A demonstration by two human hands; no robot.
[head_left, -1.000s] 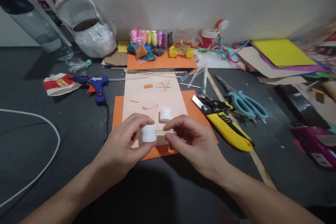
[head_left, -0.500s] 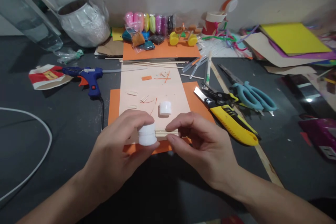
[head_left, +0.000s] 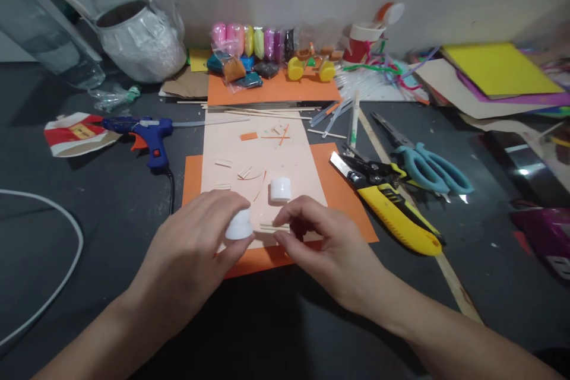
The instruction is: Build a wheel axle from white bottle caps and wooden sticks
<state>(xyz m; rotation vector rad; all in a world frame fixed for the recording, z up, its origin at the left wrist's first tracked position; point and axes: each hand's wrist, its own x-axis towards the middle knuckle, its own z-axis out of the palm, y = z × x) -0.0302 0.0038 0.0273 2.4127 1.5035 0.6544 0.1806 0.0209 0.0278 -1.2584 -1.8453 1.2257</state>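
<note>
The left hand (head_left: 191, 252) has its grip closed round a white cap (head_left: 238, 227), thumb below and forefinger above, above the near part of a pale sheet (head_left: 300, 157) on the dark surface (head_left: 107, 222). The cap looks light, stiff and smooth, so it might slip or roll in the fingers; its top and bottom faces, pinched as now, seem the surest hold. The right hand (head_left: 332, 249) has thumb and forefinger curled slightly apart at some thin sticks (head_left: 267, 226); I cannot tell whether it grasps them. They look light and brittle, likely best held mid-length without bending. A second cap (head_left: 280, 190) stands on the sheet beyond.
</note>
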